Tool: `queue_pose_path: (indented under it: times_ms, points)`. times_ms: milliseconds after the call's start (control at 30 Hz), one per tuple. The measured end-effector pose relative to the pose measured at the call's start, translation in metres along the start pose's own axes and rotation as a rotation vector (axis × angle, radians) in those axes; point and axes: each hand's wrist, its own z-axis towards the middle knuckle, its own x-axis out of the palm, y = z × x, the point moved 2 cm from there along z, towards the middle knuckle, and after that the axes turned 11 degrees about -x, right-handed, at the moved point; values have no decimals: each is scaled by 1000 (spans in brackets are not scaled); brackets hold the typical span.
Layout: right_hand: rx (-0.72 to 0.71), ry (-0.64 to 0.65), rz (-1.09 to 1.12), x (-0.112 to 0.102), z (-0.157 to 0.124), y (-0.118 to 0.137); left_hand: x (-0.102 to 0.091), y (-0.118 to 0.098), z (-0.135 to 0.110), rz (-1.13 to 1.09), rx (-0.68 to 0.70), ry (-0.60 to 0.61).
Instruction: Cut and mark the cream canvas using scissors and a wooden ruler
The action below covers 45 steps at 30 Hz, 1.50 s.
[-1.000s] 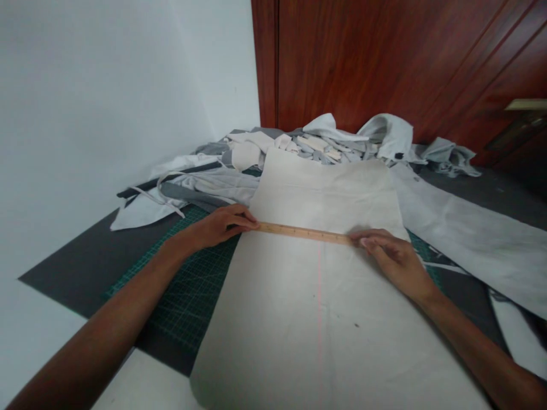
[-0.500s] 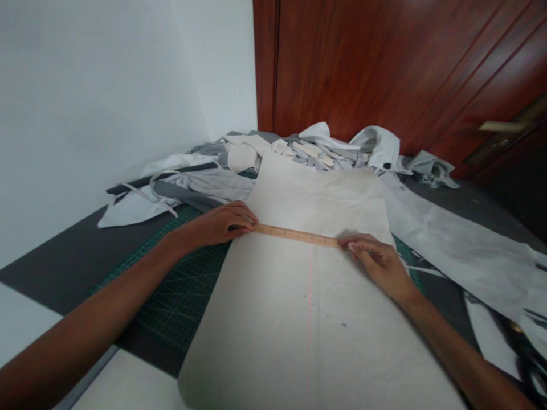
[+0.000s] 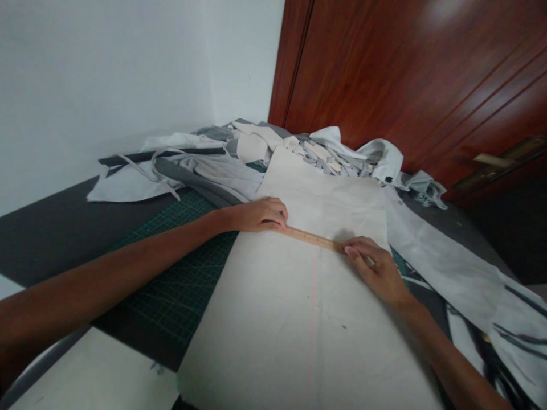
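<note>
A thin wooden ruler point(image 3: 314, 238) lies across a large off-white fabric piece point(image 3: 273, 319), crossing its pale pink centre line. My left hand point(image 3: 261, 215) is closed on the ruler's left part, fingers bent over it. At the other end, my right hand point(image 3: 374, 265) pinches the ruler between thumb and fingers. Both hands rest low over the fabric. The ruler's two ends are hidden under the fingers. A few small dark spots mark the cloth below the ruler.
Beneath the fabric lies a green cutting mat point(image 3: 183, 285) on a dark table point(image 3: 55, 193). Fabric scraps point(image 3: 256, 142) are heaped at the back, against a white wall and a reddish-brown door point(image 3: 405, 74). A long pale cloth strip point(image 3: 448, 239) stretches along the right.
My left hand has shifted right along the ruler, away from the fabric's left edge, so less of the ruler shows. My right hand keeps its pinch. The view has tilted.
</note>
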Motion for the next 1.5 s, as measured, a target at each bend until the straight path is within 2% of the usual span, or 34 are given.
queue_pose_path:
  times_ms: [133,267,400,500,667,833,967,1233,1500]
  points:
    - [-202,354,-70,22,50,27,1,3,-3,-9,8,-12]
    - [-421,435,-175,57,102,44,-1,3,-1,-2,5,-10]
    - [-445,606,-296,77,123,50,-2,5,1,1,0,-15]
    - [-420,712,-348,74,125,52,-1,6,0,0,-4,-16]
    - [-424,771,-422,69,122,59,1,6,2,-9,-10,-22]
    - [-407,752,-607,74,122,67,4,12,8,55,1,-60]
    - [-391,765,-640,72,121,66,5,15,12,40,24,-72]
    - [-355,873,-629,36,99,41,2,12,11,69,14,-60]
    - [-356,870,-576,13,76,19,1,11,8,30,10,-72]
